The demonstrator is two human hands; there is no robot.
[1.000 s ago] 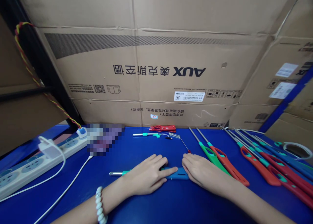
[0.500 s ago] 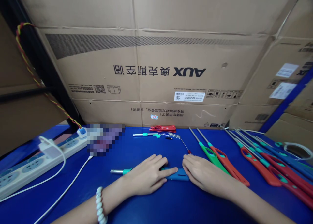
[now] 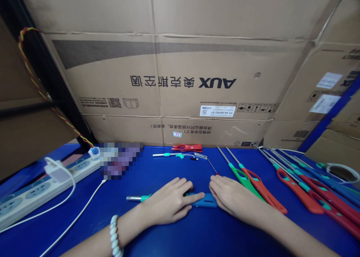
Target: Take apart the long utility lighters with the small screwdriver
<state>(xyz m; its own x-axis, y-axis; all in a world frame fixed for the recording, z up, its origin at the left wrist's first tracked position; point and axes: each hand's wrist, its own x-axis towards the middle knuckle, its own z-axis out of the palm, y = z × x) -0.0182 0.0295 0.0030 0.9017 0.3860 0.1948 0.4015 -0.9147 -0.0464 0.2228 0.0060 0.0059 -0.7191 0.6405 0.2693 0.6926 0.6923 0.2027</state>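
A blue long-necked lighter (image 3: 206, 200) lies across the table in front of me, its metal nozzle and teal collar pointing left. My left hand (image 3: 171, 201) is closed over the middle of it, forefinger stretched along the blue handle. At the handle's right end, my right hand (image 3: 232, 197) grips with its fingers pressed together. Part of the handle is hidden under both hands. Just beyond my right hand, the red end of a thin screwdriver (image 3: 216, 173) shows. Farther back lie a lighter's inner parts (image 3: 168, 154) with a teal trigger and a red lighter casing (image 3: 188, 148).
Several lighters in green (image 3: 246, 182), orange (image 3: 264, 191) and other colours lie on the right. A roll of tape (image 3: 341, 172) is at the far right. On the left lies a white power strip (image 3: 33, 192) with cables. A cardboard wall (image 3: 180, 62) stands behind the table.
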